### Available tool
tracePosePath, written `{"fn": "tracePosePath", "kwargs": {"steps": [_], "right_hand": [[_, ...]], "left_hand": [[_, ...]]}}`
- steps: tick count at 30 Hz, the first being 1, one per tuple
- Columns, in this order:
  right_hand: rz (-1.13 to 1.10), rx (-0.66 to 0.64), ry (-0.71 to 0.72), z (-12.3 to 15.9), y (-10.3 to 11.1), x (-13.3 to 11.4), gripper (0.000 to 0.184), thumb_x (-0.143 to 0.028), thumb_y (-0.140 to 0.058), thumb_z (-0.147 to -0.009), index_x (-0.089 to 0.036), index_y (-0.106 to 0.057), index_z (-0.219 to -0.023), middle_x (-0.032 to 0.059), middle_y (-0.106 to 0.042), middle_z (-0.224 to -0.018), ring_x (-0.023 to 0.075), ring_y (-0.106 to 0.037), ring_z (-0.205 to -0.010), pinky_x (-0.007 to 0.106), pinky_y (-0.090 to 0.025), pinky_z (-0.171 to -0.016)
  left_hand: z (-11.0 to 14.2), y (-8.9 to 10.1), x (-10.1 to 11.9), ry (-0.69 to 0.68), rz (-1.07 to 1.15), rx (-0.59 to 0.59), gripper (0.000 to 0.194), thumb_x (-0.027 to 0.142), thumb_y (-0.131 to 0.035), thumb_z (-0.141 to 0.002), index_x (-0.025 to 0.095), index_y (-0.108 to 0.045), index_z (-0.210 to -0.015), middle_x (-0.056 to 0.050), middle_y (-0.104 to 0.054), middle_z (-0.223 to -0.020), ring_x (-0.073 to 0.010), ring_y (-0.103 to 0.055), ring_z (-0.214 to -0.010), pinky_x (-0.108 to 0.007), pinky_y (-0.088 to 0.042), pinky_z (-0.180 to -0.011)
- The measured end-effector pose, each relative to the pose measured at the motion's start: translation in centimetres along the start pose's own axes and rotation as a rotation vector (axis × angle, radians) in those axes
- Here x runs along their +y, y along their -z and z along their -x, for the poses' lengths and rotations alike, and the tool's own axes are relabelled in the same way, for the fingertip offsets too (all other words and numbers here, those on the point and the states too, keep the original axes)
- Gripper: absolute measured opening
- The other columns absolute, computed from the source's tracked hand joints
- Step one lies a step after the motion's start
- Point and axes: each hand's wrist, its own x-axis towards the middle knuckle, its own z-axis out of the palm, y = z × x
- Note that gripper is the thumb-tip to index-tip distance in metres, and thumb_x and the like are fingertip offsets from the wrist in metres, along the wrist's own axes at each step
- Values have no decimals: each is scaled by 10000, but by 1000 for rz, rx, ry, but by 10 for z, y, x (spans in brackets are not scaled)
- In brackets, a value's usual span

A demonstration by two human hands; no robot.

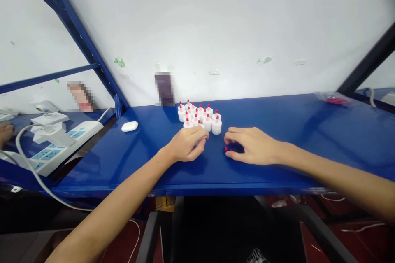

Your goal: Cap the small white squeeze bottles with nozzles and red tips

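Observation:
Several small white caps with red tips stand in a tight cluster on the blue shelf top. My left hand rests just in front of the cluster, fingers curled round a white cap that is mostly hidden. My right hand lies palm down to the right of it, its fingers bent over small red pieces on the shelf, thumb and forefinger close to them.
A white oval earbud case lies to the left. A white power strip with plugs and cable sits on the neighbouring shelf at far left. A clear bag with red parts lies at back right. Blue frame struts rise at left.

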Motion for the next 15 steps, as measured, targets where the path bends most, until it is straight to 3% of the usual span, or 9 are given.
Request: {"fn": "tracePosePath", "kwargs": {"steps": [6,15], "right_hand": [[72,-45,-10,-6,-6,-5,123,-269,-472,-913,-201,-549,-846,38,-646,-874,160,-553,-669,292,-311,-588],[75,-5,17,-23,-12,-5,167,-346,-507,-932,-195,-559,-978,73,-677,-977,209,-618,-755,307,-336,-596]], "left_hand": [[-3,-11,6,4,-89,-143,239,186,-378,-946,145,-594,-1037,-73,-640,-848,-149,-586,-709,-265,-478,-649],[-5,-12,6,3,-156,-111,226,190,-393,-937,149,-608,-992,-44,-631,-788,-137,-578,-645,-252,-462,-601]]}}
